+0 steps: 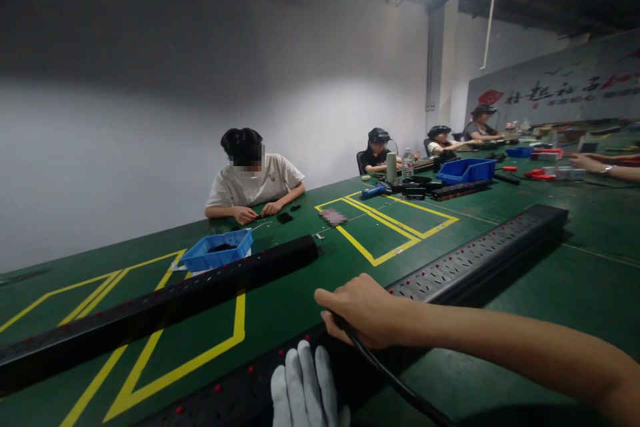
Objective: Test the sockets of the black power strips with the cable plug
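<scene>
My left hand (pixel 306 387), in a pale grey glove, rests at the bottom centre with its fingers stretched out over a long black power strip (pixel 235 390) with red dots along its top. My bare right hand (pixel 363 313) is closed around a black cable (pixel 395 383) that runs down to the bottom edge. Behind that hand lies a stretch of socket strip (pixel 465 257) reaching to the right; whether it joins the strip under my glove is hidden. Another long black power strip (pixel 165 307) lies farther off to the left.
Yellow tape outlines (pixel 390 227) mark the green table (pixel 280 320). A small blue tray (pixel 217 250) with dark parts stands beyond the left strip, near a seated person (pixel 255 180). At the back right are a blue bin (pixel 467 171), a bottle (pixel 407 163) and several other people.
</scene>
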The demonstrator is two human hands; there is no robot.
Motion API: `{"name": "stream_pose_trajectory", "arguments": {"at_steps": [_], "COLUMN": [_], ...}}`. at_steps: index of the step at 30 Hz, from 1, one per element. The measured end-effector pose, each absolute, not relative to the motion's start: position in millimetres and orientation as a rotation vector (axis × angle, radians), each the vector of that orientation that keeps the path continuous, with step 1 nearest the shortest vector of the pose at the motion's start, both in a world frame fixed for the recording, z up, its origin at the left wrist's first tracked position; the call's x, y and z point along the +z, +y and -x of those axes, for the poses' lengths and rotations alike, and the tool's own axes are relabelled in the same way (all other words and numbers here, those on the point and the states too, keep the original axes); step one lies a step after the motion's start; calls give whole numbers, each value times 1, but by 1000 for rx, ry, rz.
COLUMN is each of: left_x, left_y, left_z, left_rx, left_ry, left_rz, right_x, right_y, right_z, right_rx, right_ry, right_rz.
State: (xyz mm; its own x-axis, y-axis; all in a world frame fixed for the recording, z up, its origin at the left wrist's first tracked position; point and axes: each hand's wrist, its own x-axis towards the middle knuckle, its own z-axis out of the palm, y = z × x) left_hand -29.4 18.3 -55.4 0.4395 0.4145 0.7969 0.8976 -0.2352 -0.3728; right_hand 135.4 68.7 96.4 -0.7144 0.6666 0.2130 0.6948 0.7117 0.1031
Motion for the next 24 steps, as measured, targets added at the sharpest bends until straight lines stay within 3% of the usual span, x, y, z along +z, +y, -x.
{"name": "stream_pose_trajectory", "arguments": {"at_steps": [14, 19, 24], "left_x": [-11, -6, 5], "left_y": [11, 15, 7], "left_z": [25, 27, 33], "left_rx": [-779, -848, -704], "left_ry": [-951, -865, -867], "left_rz": [2130, 2132, 2164], "right_x": [72, 85, 97], "right_y": [66, 76, 79], "right_z": [-161, -163, -152], "right_rx": [-89, -114, -232], "right_ry": [-2615, -2710, -2848], "right_rz": [1106, 1089, 997]}}
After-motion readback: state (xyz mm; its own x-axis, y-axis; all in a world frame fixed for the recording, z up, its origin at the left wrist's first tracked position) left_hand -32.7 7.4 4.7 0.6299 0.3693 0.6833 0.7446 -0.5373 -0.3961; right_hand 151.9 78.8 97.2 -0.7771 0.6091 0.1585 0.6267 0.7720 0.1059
